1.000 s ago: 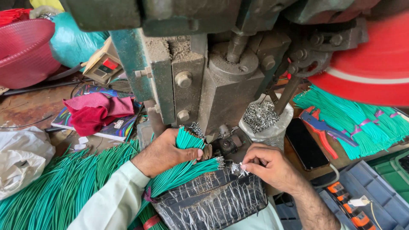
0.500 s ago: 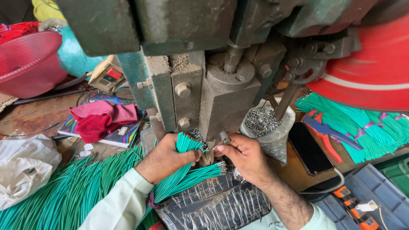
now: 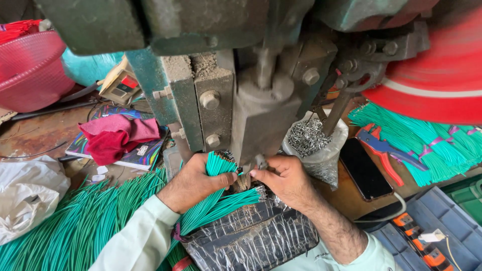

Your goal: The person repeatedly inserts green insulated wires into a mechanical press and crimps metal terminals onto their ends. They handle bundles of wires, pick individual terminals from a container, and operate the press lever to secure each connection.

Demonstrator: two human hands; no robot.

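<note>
- The left hand (image 3: 193, 181) has its grip clamped around a bundle of thin green insulated wires (image 3: 217, 168), cut ends upward.
- The right hand (image 3: 283, 180), just right of it, pinches fingertips together on a wire end under the grey metal press head (image 3: 261, 120).
- Beyond the right grip sits a clear bag of small silver metal terminals (image 3: 311, 143).

A red plastic basin (image 3: 30, 68) sits at the far left of a cluttered workbench, beside a teal plastic bag (image 3: 88, 70). A crumpled red cloth (image 3: 118, 135) lies on a glossy printed book (image 3: 128, 153), with a white plastic bag (image 3: 25, 193) nearer the bench edge. To the right, a clear bag of small metal pins (image 3: 314, 145) stands next to a black smartphone (image 3: 365, 170), red-and-blue hand pliers (image 3: 384, 150) and a dark blue plastic tool tray (image 3: 432, 231). A red-and-white flywheel (image 3: 437, 75) blurs overhead.
</note>
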